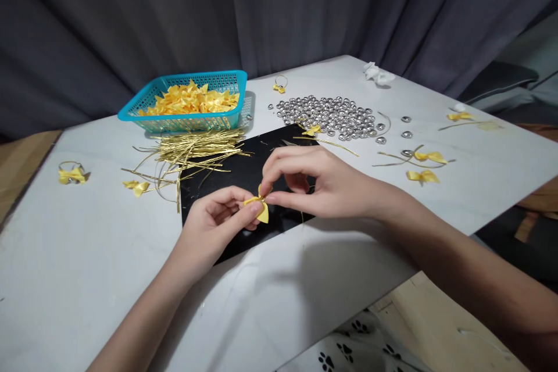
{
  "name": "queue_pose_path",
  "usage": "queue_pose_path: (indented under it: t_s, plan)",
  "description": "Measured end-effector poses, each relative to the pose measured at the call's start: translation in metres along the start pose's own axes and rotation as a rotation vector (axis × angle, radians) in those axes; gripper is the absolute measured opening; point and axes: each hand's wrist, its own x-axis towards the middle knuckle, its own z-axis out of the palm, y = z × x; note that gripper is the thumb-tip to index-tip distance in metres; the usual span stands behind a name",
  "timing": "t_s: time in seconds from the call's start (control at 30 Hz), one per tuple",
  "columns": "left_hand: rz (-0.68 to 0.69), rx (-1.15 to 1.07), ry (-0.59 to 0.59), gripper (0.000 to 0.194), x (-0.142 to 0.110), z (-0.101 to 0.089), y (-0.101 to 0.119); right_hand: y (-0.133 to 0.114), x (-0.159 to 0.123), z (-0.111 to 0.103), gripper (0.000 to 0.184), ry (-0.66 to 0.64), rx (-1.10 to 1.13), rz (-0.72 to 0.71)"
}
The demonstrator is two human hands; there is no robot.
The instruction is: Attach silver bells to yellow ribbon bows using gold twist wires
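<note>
Over the black mat [244, 238] my two hands meet at a small yellow ribbon bow [263, 215]. My left hand [222, 218] pinches the bow between thumb and fingers. The thumb and index finger of my right hand [300, 177] close on the bow's middle, where a bit of gold shows; whether that is wire is hard to tell. Behind my left hand lies a heap of gold wire ties [192, 151]. Another yellow bow [312, 130] rests at the mat's far edge, just beyond my right hand.
A teal basket [183, 126] full of yellow bows stands at the back left. Silver beads [326, 116] lie piled behind the mat. Loose bows [422, 176] and wires are scattered right; a ringed bow [72, 175] sits far left. Crumpled white tissue [377, 74] lies near the back edge.
</note>
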Motion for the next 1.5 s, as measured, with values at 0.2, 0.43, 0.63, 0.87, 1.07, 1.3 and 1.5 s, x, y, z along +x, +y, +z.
queue_pose_path:
  t_s: [0.2,0.43,0.63,0.87,1.07,1.3,1.5]
  plan:
    - [0.008,-0.018,0.000,0.011,0.001,-0.002,0.000,0.002,0.001,0.000,0.015,-0.035,0.080,0.086]
    - [0.000,0.015,-0.014,0.012,-0.001,-0.001,0.003,0.002,0.001,-0.002,0.010,-0.124,0.205,0.234]
    - [0.015,0.043,0.013,0.013,-0.001,-0.001,0.004,0.004,0.002,-0.001,0.009,-0.066,0.072,0.152]
    - [0.021,0.030,0.015,0.013,0.001,-0.002,0.001,0.002,0.002,0.000,0.007,-0.128,0.147,0.209]
    - [0.020,0.000,0.015,0.011,0.000,-0.003,0.001,-0.004,0.003,0.005,0.009,-0.069,0.359,0.301]
    - [0.007,0.000,0.036,0.010,0.001,-0.003,0.001,-0.002,0.002,0.009,0.009,-0.019,0.340,0.274]
    - [0.023,-0.004,0.038,0.009,0.000,-0.002,0.003,0.000,0.000,0.011,0.011,0.016,0.254,0.248]
